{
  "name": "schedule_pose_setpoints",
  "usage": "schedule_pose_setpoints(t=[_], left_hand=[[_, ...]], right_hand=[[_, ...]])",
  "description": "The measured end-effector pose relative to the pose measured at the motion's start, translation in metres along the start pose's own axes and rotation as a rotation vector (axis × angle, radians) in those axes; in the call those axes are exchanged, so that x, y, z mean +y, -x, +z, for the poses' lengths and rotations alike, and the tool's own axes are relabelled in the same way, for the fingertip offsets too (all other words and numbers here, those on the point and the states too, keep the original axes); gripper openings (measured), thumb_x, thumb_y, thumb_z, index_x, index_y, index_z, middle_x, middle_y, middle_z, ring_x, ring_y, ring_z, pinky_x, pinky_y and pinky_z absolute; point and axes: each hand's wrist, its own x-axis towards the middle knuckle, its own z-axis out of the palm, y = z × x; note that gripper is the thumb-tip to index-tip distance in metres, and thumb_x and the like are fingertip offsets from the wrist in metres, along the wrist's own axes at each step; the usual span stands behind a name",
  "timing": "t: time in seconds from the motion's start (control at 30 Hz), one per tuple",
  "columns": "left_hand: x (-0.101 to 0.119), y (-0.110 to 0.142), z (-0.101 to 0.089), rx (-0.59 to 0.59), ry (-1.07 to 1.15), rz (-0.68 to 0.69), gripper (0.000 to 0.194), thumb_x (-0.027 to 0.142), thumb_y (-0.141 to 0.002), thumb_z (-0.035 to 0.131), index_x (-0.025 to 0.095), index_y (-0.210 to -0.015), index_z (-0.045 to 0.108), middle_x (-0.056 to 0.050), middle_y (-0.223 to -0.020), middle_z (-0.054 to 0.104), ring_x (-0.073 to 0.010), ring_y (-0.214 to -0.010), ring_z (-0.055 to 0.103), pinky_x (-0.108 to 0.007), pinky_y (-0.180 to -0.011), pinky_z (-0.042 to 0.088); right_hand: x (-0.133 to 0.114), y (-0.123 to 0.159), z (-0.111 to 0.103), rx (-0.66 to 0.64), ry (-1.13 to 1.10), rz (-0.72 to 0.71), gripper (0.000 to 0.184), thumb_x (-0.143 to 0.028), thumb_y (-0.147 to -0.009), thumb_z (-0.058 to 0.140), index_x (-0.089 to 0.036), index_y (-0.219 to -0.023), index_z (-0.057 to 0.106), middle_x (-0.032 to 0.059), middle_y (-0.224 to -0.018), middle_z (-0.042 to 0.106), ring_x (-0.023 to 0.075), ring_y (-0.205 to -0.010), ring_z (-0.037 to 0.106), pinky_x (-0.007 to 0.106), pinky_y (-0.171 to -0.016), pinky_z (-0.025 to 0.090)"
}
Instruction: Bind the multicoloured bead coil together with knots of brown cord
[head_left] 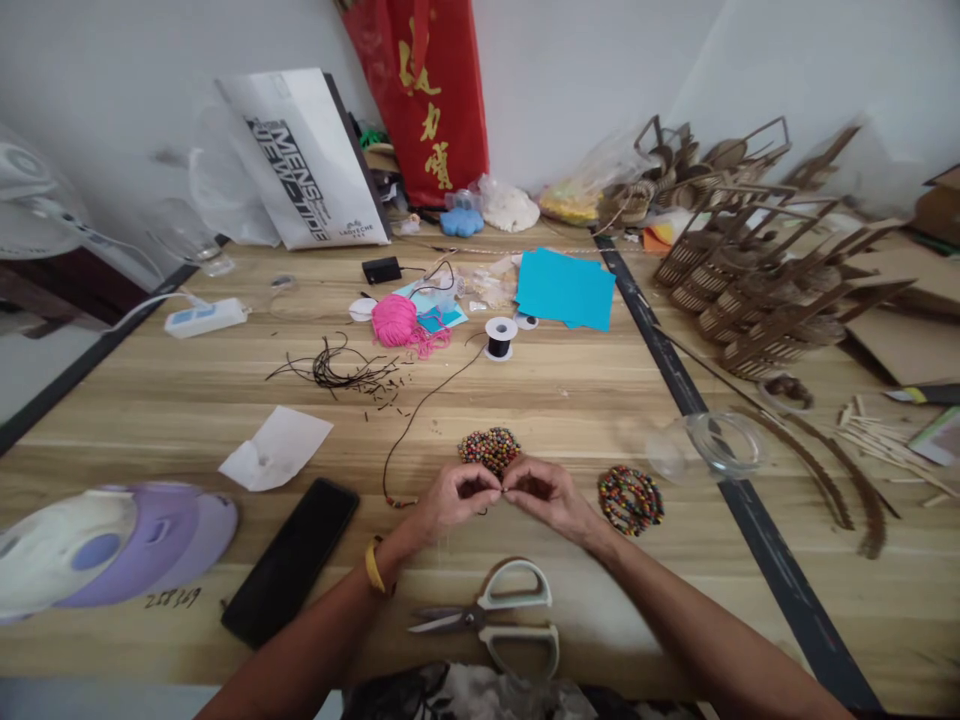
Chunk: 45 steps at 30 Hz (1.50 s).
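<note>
My left hand (459,494) and my right hand (551,492) meet fingertip to fingertip above the table, both closed in a pinch. A tiny dark thing shows between the fingertips, too small to name. A black cord (420,407) runs from a white spool (499,340) down to my left hand, which pinches it as far as I can see. A few beads sit on the cord by my left wrist. Just beyond my fingers lies a heap of multicoloured beads (489,447); another coil of strung beads (630,500) lies right of my right hand. Scissors (480,617) lie between my forearms.
At the left lie a black phone (291,560), a white-and-purple device (112,548) and white paper (276,447). Cut black cords (337,370), pink yarn (395,320) and blue sheets (565,288) lie farther back. Small woven baskets (750,280) and sticks (889,445) are at the right.
</note>
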Motion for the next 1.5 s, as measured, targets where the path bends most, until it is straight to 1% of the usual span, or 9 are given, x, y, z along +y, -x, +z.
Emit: schedule_pose_setpoints(t=[0.17,0.43,0.6,0.83,0.97,1.1,1.3,1.4,1.5], left_hand=[[0.000,-0.001,0.000,0.007,-0.004,0.017,0.019,0.030,-0.077,0.064,0.012,-0.078,0.070,-0.003,-0.068,0.064,-0.0112,-0.062,0.052,-0.021,-0.059,0.040],[-0.002,-0.002,0.001,0.037,0.026,0.017,0.025,0.036,-0.075,0.069,0.012,-0.072,0.066,-0.001,-0.063,0.061,-0.0101,-0.058,0.051,-0.021,-0.057,0.040],[-0.001,-0.001,0.002,0.032,0.053,0.003,0.022,0.033,-0.075,0.069,0.011,-0.071,0.065,-0.001,-0.063,0.060,-0.0092,-0.058,0.049,-0.020,-0.055,0.038],[0.002,-0.001,0.002,0.020,0.063,-0.014,0.024,0.036,-0.074,0.069,0.012,-0.071,0.064,-0.001,-0.062,0.060,-0.0091,-0.056,0.048,-0.020,-0.053,0.036],[0.003,-0.001,0.001,0.027,0.068,-0.023,0.024,0.035,-0.073,0.069,0.012,-0.071,0.064,0.000,-0.062,0.059,-0.0089,-0.056,0.047,-0.020,-0.053,0.036],[0.002,0.000,0.002,0.034,0.068,-0.018,0.022,0.033,-0.073,0.069,0.012,-0.070,0.064,0.000,-0.061,0.058,-0.0092,-0.057,0.048,-0.020,-0.055,0.037],[0.000,0.000,0.002,0.018,0.102,-0.046,0.022,0.033,-0.073,0.069,0.012,-0.073,0.063,0.001,-0.062,0.057,-0.0088,-0.056,0.047,-0.020,-0.054,0.036],[0.001,0.000,0.002,0.014,0.106,-0.047,0.022,0.032,-0.073,0.070,0.011,-0.077,0.064,-0.001,-0.068,0.059,-0.0091,-0.059,0.049,-0.020,-0.057,0.038],[0.002,0.001,0.002,-0.014,0.117,-0.050,0.024,0.032,-0.073,0.071,0.012,-0.083,0.064,-0.002,-0.075,0.062,-0.0102,-0.064,0.052,-0.021,-0.060,0.040]], right_hand=[[0.000,0.000,0.000,-0.002,-0.020,-0.001,0.024,-0.040,-0.088,0.063,-0.016,-0.084,0.063,0.0056,-0.080,0.060,0.0155,-0.074,0.055,0.028,-0.066,0.043],[0.000,0.001,0.002,0.003,-0.032,0.021,0.028,-0.044,-0.087,0.063,-0.017,-0.084,0.062,0.0041,-0.077,0.059,0.0147,-0.071,0.053,0.026,-0.063,0.043],[0.000,0.001,0.001,-0.025,-0.050,0.005,0.026,-0.042,-0.087,0.064,-0.016,-0.083,0.062,0.0042,-0.078,0.059,0.0147,-0.072,0.053,0.027,-0.065,0.043],[0.002,0.003,0.002,-0.014,-0.073,0.079,0.031,-0.047,-0.084,0.065,-0.016,-0.085,0.060,0.0021,-0.074,0.057,0.0131,-0.067,0.051,0.025,-0.060,0.042],[0.001,0.003,0.002,-0.022,-0.085,0.097,0.032,-0.048,-0.083,0.066,-0.017,-0.084,0.058,0.0016,-0.074,0.055,0.0129,-0.066,0.050,0.025,-0.060,0.042],[-0.001,0.002,0.000,-0.020,-0.073,0.075,0.030,-0.047,-0.085,0.064,-0.017,-0.083,0.059,0.0021,-0.074,0.055,0.0136,-0.067,0.050,0.025,-0.060,0.040],[-0.004,0.002,-0.001,-0.026,-0.035,0.051,0.030,-0.045,-0.089,0.059,-0.016,-0.082,0.060,0.0021,-0.072,0.056,0.0135,-0.066,0.048,0.024,-0.059,0.038],[-0.006,0.001,-0.002,-0.028,-0.011,0.027,0.030,-0.045,-0.091,0.057,-0.017,-0.082,0.060,0.0020,-0.073,0.056,0.0140,-0.068,0.050,0.025,-0.061,0.039],[-0.010,0.000,-0.002,-0.029,0.037,-0.041,0.027,-0.041,-0.093,0.056,-0.017,-0.081,0.060,0.0032,-0.076,0.057,0.0152,-0.072,0.052,0.026,-0.066,0.040]])
